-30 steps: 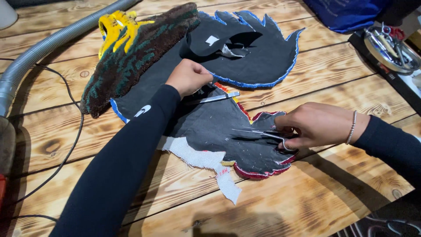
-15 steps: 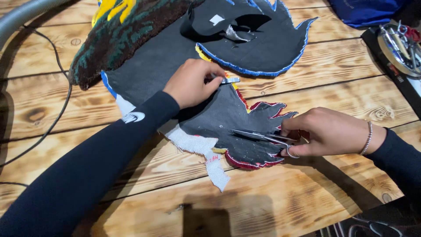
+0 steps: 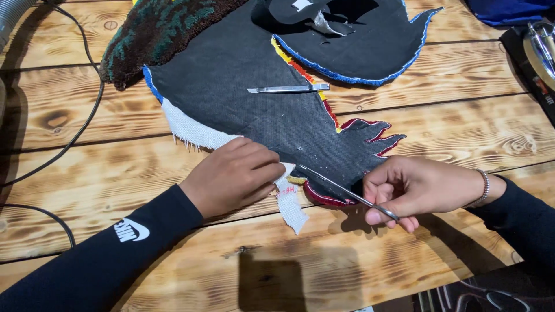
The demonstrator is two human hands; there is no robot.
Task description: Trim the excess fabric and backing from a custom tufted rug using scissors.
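A tufted rug piece lies face down on the wooden table, showing its black backing (image 3: 243,86) with blue, yellow and red pile along the edges. My left hand (image 3: 234,176) pinches a strip of white backing cloth (image 3: 291,208) at the piece's lower edge. My right hand (image 3: 413,188) grips slim metal scissors (image 3: 341,188) whose blades point up-left toward that strip, against the red-edged flame shape. A folded-over corner shows dark brown and green pile (image 3: 156,34).
A flat metal tool (image 3: 287,89) rests on the black backing. A black cable (image 3: 63,144) loops over the table's left side. A dark tray with metal tools (image 3: 537,52) sits at the right edge, blue fabric (image 3: 509,10) behind it.
My left hand has moved from the middle of the backing down to the white cloth strip at the lower edge. The view has come closer. The right hand keeps the scissors.
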